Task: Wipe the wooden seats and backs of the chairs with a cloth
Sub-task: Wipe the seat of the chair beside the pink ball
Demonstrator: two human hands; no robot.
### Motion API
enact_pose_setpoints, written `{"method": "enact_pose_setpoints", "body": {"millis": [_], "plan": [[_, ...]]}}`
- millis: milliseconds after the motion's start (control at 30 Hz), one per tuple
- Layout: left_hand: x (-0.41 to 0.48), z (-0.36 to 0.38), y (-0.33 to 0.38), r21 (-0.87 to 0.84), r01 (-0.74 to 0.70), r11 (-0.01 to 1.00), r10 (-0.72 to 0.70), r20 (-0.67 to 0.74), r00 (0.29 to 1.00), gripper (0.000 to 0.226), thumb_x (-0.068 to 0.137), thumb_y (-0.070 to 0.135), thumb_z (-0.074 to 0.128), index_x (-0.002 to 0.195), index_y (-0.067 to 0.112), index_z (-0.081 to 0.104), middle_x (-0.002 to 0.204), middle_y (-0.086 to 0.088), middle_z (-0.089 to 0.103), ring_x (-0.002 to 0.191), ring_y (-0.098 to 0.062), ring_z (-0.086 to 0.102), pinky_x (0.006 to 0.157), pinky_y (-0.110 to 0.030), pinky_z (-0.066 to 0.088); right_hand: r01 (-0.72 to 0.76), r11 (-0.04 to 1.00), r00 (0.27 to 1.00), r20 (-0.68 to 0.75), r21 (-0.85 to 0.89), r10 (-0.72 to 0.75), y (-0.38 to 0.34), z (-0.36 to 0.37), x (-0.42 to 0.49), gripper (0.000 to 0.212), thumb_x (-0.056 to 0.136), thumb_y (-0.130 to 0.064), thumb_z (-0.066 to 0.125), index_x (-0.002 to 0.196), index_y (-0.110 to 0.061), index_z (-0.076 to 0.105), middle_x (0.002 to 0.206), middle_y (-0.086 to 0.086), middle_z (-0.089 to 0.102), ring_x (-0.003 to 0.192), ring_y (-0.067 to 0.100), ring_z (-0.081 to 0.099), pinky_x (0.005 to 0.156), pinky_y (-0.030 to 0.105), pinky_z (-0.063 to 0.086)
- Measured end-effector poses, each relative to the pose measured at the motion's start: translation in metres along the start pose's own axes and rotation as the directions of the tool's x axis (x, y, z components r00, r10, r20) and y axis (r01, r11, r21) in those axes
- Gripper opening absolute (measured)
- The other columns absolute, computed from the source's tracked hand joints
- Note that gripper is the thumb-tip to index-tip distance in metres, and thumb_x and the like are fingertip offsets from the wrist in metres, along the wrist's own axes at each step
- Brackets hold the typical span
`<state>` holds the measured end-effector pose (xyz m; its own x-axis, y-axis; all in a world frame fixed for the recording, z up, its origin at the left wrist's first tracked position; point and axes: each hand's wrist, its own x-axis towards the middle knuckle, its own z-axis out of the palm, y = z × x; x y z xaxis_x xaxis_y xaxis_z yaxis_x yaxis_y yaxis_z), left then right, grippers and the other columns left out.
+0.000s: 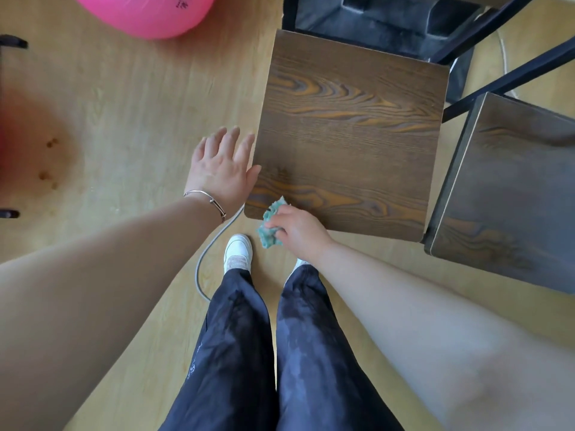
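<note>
Right forearm (404,301), hand (300,233) over half-hidden cloth (268,228)

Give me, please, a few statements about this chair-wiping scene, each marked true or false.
The right hand grips a crumpled teal cloth at the near left corner of the brown wood-grain chair seat. True.
The left hand holds a second cloth. False: it is open and empty, at the seat's left edge.
A large pink ball lies on the floor. True.
A second, darker wooden chair seat stands left of the first. False: it stands to its right.
</note>
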<state>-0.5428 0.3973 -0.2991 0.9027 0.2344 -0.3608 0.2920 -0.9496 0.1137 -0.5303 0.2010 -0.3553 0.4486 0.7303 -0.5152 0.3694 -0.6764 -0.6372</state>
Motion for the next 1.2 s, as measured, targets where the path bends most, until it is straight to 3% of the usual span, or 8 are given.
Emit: {"method": "enact_pose_setpoints", "body": {"millis": [67, 167, 267, 400, 567, 767, 933, 1200], "plan": [[-0.001, -0.003, 0.001, 0.008, -0.010, 1.000, 0.010, 0.001, 1.000, 0.058, 0.099, 0.044, 0.037, 0.149, 0.017, 0.028, 0.155, -0.012, 0.028, 0.142, -0.034, 0.022, 0.112, -0.049, 0.023, -0.008, 0.999, 1.000, -0.011, 0.041, 0.008, 0.001, -0.011, -0.006, 0.029, 0.088, -0.005, 0.060, 0.112, -0.014, 0.073, 0.114, 0.007, 0.061, 0.106, 0.029, 0.058, 0.088, 0.037, 0.048], [0.003, -0.006, 0.008, 0.006, -0.022, 1.000, 0.022, 0.018, 1.000, 0.058, 0.099, 0.044, 0.038, 0.150, 0.018, 0.027, 0.155, -0.011, 0.028, 0.141, -0.034, 0.023, 0.112, -0.049, 0.024, -0.056, 0.994, 0.971, -0.225, 0.094, 0.076, 0.011, -0.041, -0.010, 0.028, 0.089, -0.005, 0.059, 0.111, -0.015, 0.074, 0.108, 0.003, 0.060, 0.100, 0.027, 0.059, 0.085, 0.036, 0.049], [0.013, -0.006, 0.022, -0.004, -0.045, 0.999, 0.045, 0.034, 0.998, 0.059, 0.099, 0.045, 0.037, 0.150, 0.019, 0.025, 0.155, -0.011, 0.027, 0.141, -0.033, 0.023, 0.112, -0.048, 0.024, -0.108, 0.994, 0.926, -0.363, 0.004, 0.102, 0.034, -0.074, -0.009, 0.032, 0.087, -0.003, 0.058, 0.108, -0.020, 0.074, 0.102, -0.001, 0.058, 0.099, 0.024, 0.054, 0.081, 0.037, 0.049], [0.028, -0.004, 0.047, 0.003, -0.075, 0.997, 0.075, 0.051, 0.996, 0.059, 0.099, 0.046, 0.035, 0.151, 0.021, 0.023, 0.157, -0.008, 0.023, 0.142, -0.031, 0.021, 0.112, -0.046, 0.022, -0.177, 0.978, 0.912, -0.393, -0.108, 0.122, 0.065, -0.103, -0.008, 0.039, 0.086, 0.000, 0.056, 0.108, -0.027, 0.075, 0.101, -0.007, 0.058, 0.091, 0.018, 0.041, 0.080, 0.039, 0.050], [0.043, 0.002, 0.068, -0.010, -0.113, 0.994, 0.113, 0.068, 0.991, 0.058, 0.099, 0.046, 0.035, 0.151, 0.021, 0.025, 0.157, -0.006, 0.024, 0.144, -0.028, 0.018, 0.113, -0.045, 0.023, -0.310, 0.947, 0.791, -0.530, 0.082, 0.305, 0.080, -0.127, -0.005, 0.025, 0.091, -0.007, 0.056, 0.110, -0.017, 0.071, 0.105, 0.001, 0.061, 0.096, 0.023, 0.059, 0.080, 0.037, 0.052], [0.056, 0.006, 0.079, -0.008, -0.102, 0.995, 0.102, 0.084, 0.991, 0.056, 0.099, 0.046, 0.035, 0.149, 0.022, 0.028, 0.155, -0.005, 0.027, 0.140, -0.028, 0.023, 0.110, -0.044, 0.028, -0.486, 0.843, 0.743, -0.399, 0.231, 0.538, 0.078, -0.133, 0.023, 0.031, 0.093, -0.040, 0.061, 0.120, -0.025, 0.060, 0.102, 0.000, 0.064, 0.091, 0.019, 0.061, 0.076, 0.037, 0.057], [0.065, 0.007, 0.079, 0.015, -0.121, 0.993, 0.119, 0.097, 0.988, 0.056, 0.100, 0.046, 0.032, 0.150, 0.022, 0.026, 0.156, -0.005, 0.025, 0.140, -0.029, 0.022, 0.111, -0.044, 0.026, -0.520, 0.838, 0.769, -0.338, 0.164, 0.543, 0.076, -0.140, 0.037, 0.003, 0.094, -0.032, 0.058, 0.095, -0.033, 0.061, 0.094, -0.005, 0.064, 0.080, 0.017, 0.060, 0.064, 0.037, 0.058], [0.073, 0.006, 0.090, 0.015, -0.142, 0.990, 0.140, 0.101, 0.985, 0.055, 0.101, 0.046, 0.030, 0.150, 0.022, 0.027, 0.156, -0.006, 0.025, 0.141, -0.029, 0.022, 0.113, -0.046, 0.028, -0.349, 0.861, 0.814, -0.336, 0.369, 0.474, 0.087, -0.148, -0.004, 0.005, 0.093, -0.023, 0.063, 0.092, -0.028, 0.063, 0.084, -0.010, 0.067, 0.079, 0.010, 0.066, 0.073, 0.032, 0.057]]}}
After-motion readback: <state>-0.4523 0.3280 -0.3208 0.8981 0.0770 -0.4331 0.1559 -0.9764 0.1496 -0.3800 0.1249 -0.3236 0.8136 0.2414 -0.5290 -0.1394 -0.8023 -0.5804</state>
